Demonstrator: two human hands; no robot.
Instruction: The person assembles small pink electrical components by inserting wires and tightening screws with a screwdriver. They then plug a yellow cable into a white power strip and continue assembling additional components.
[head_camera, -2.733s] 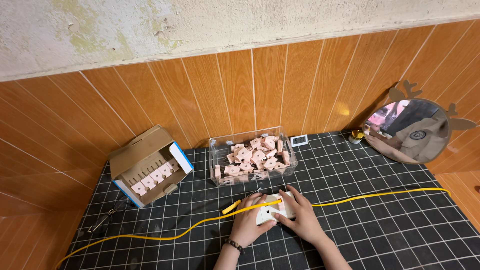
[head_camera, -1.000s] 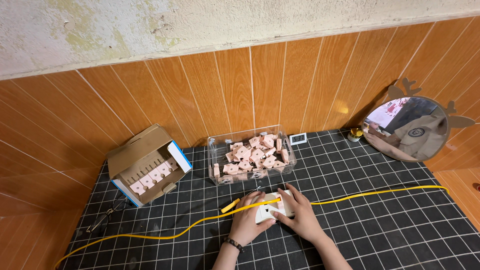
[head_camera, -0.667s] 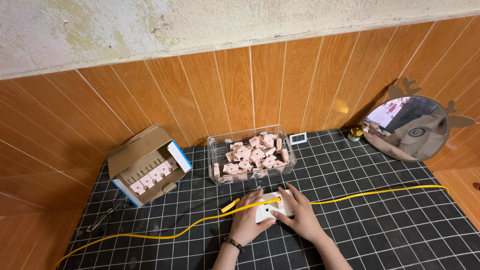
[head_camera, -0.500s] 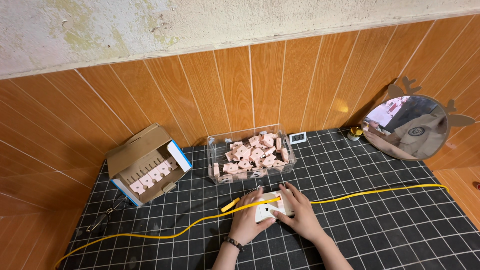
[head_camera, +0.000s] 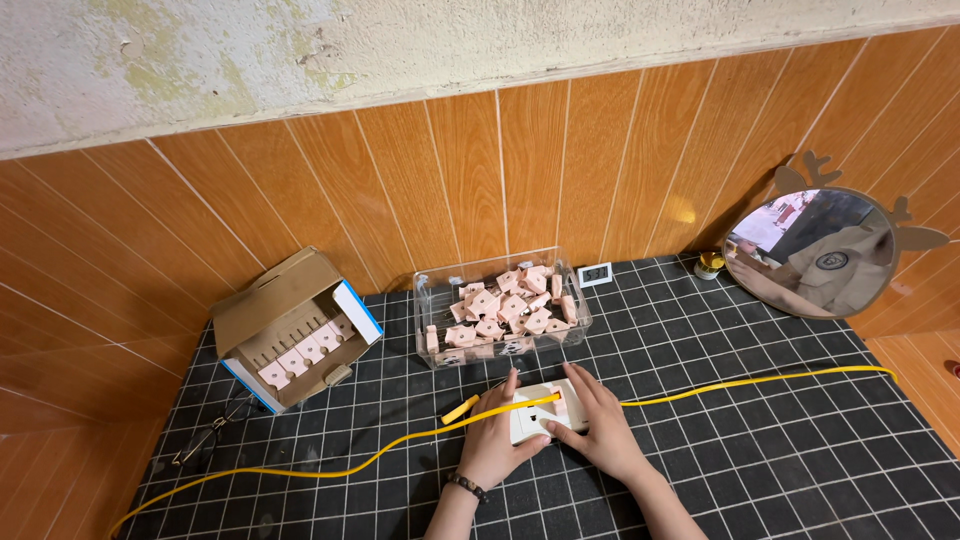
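At lower centre, the left hand (head_camera: 495, 443) and right hand (head_camera: 598, 435) press flat on either side of a white socket (head_camera: 540, 412), fingers gripping its edges. A yellow cable (head_camera: 750, 383) crosses it. Just above sits a clear box (head_camera: 435, 300) of pink parts; a cardboard box (head_camera: 275, 300) lies left.

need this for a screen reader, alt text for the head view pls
Left hand and right hand press on a white socket plate crossed by a yellow cable, on a black grid mat.
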